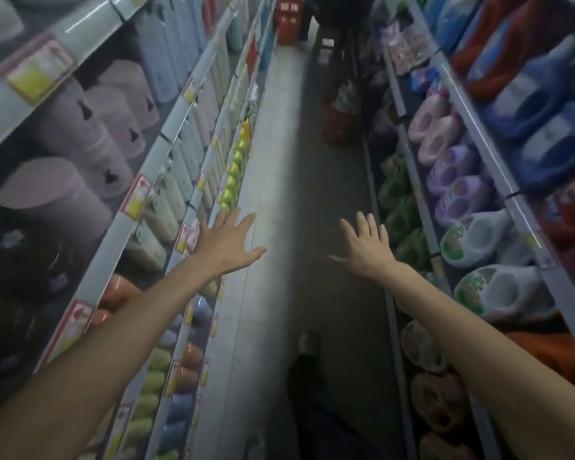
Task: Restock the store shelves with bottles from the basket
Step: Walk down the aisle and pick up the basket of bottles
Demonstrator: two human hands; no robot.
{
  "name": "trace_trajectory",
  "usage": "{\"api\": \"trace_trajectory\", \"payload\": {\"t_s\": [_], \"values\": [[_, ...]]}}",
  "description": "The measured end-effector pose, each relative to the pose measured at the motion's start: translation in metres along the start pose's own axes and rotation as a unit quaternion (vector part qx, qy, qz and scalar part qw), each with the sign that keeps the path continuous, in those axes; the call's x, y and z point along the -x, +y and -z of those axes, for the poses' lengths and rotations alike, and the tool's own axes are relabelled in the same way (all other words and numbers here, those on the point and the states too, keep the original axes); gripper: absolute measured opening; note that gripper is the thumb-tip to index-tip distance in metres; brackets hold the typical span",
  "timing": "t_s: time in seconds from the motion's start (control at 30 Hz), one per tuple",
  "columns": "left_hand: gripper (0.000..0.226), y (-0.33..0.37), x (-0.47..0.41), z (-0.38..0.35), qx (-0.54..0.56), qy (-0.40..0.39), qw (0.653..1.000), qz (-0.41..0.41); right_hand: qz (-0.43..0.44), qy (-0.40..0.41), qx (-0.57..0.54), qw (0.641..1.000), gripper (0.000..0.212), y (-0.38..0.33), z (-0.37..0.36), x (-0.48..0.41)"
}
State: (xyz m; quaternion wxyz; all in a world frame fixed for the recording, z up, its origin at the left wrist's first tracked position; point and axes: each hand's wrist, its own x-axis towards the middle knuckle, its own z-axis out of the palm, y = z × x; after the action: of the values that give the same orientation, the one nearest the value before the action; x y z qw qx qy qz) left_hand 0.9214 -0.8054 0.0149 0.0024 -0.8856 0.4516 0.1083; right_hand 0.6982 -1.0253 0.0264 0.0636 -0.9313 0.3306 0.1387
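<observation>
A narrow shop aisle runs ahead over a pale tiled floor (279, 180), with left shelving (153, 154) and right shelving (513, 200) packed with bottles and jugs. The red basket (341, 114) stands well up the aisle at the foot of the right shelving, a white bottle (344, 92) showing in it. Nearer than the basket, the left hand (226, 244) and right hand (369, 250) reach forward, fingers spread wide, holding nothing; beyond it a second red basket (289, 18) partly blocks the far end.

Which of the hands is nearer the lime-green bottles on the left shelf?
Left. The left hand sits just short of the lime-green bottles; the right hand is across the aisle, beside the opposite shelves.
</observation>
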Motion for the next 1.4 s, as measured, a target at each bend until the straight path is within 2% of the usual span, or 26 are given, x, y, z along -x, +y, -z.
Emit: {"api": "trace_trajectory", "payload": {"t_s": [0.13,0.47,0.7,0.9,1.1,1.4], "values": [[0.09,0.006,-0.092,0.021,-0.043,-0.004,0.999,-0.029,-0.005,0.002,-0.022,1.0,0.104,0.023,0.021,-0.09],[0.091,0.023,-0.313,0.081,-0.078,-0.011,0.996,-0.042,0.006,-0.029,-0.029,0.999,0.108,0.082,0.091,-0.296],[0.09,0.008,-0.465,0.097,-0.059,-0.01,0.998,-0.034,0.02,-0.017,-0.022,0.999,0.107,0.098,0.129,-0.442],[0.086,-0.021,-0.621,0.116,-0.052,-0.005,0.998,-0.046,-0.005,-0.028,-0.015,0.999,0.107,0.105,0.163,-0.589],[0.086,-0.054,-0.767,0.147,-0.063,0.015,0.996,-0.067,-0.031,-0.032,-0.026,0.999,0.105,0.106,0.204,-0.715],[0.09,-0.063,-0.974,0.167,-0.094,0.01,0.988,-0.119,-0.058,-0.047,-0.052,0.996,0.105,0.14,0.227,-0.895]]}}
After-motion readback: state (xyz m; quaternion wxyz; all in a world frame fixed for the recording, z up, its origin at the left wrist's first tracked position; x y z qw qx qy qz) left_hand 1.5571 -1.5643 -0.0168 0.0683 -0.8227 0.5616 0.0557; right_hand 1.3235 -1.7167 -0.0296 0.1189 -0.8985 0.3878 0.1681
